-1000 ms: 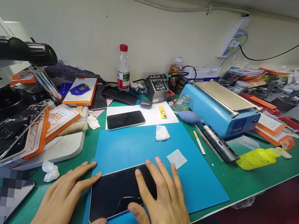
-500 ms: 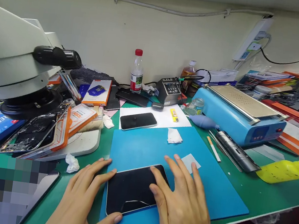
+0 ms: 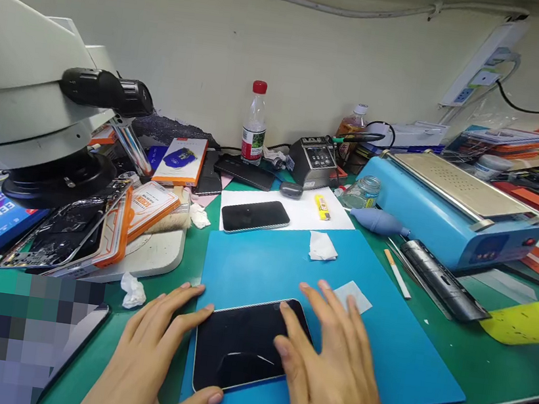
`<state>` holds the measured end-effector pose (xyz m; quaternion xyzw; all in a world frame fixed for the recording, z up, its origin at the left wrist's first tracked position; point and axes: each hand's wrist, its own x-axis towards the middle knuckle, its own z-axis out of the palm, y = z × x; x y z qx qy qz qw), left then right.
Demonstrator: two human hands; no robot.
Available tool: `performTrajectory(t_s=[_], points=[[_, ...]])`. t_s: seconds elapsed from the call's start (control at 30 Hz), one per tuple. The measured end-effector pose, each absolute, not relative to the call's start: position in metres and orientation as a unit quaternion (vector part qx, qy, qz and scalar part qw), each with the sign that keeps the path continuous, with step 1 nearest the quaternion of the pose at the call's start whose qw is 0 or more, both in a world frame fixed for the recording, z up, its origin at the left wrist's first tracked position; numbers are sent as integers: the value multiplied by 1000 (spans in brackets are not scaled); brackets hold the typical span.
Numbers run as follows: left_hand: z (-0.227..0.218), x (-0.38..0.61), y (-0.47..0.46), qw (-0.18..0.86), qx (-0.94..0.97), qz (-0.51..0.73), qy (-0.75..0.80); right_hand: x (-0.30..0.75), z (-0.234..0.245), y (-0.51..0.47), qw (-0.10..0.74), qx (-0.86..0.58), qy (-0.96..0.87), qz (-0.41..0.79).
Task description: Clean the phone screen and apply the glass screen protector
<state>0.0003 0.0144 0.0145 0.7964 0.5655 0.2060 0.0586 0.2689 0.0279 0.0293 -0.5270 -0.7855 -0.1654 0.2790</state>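
Note:
A smartphone with a black screen and a pale frame lies flat on a blue mat; a curved bright line shows low on its screen. My left hand grips the phone's left end, index finger at the upper corner and thumb at the lower one. Over the phone's right end is my right hand, its fingers spread and nothing grasped. Its index fingertip and thumb are at the screen, but whether they press on it I cannot tell. A white square sheet lies just beyond its fingertips.
Another phone and a yellow lighter lie on white paper behind the mat. A microscope overhangs the left. On the right are a blue heating plate machine, an air blower bulb, a cigarette and a yellow bottle.
The camera view has shifted slightly, so things at the right appear farther right. Both hands and the phone keep nearly the same places relative to each other.

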Motion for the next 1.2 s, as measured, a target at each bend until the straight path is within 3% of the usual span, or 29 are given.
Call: performTrajectory(t_s=[0.13,0.4,0.5,0.6,0.73,1.0,1.2], points=[[15,-9,17,41,826,173,535,255,28,27,296,-488,-808,-146],[8,1,12,55,790,197,578,286,36,21,365,-551,-750,-11],[10,4,11,65,787,201,580,310,38,24,405,-603,-685,-47],[13,5,10,65,786,198,582,336,35,35,372,-646,-660,-87],[14,4,10,71,784,194,585,352,30,46,340,-648,-676,-86],[11,4,9,99,771,221,589,344,27,37,358,-648,-664,-106],[-11,-6,14,50,795,252,549,350,22,42,345,-640,-676,-122]])
